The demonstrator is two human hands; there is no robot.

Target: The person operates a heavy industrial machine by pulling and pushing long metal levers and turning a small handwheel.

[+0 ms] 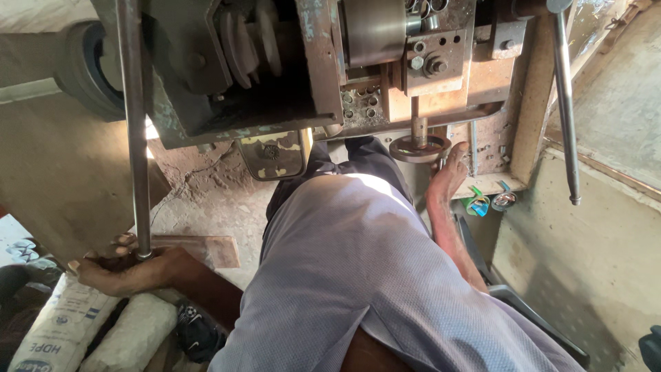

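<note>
Fingers (125, 241) of the left hand (127, 270) curl shut around the lower end of a long steel lever bar (135, 131) that rises toward the rusty machine (289, 69) overhead. Well apart on the other side, the right hand (447, 176) reaches to a small round handwheel (418, 147) under the machine's carriage; its fingers lie against the rim, though I cannot tell whether they grip it or merely rest there. Judging by this, the machine is being set or fed, with both controls in hand; no workpiece or finished cut is visible. White sacks (89, 331) lie beside the left hand, and a second bar (566, 103) hangs free at the right.
</note>
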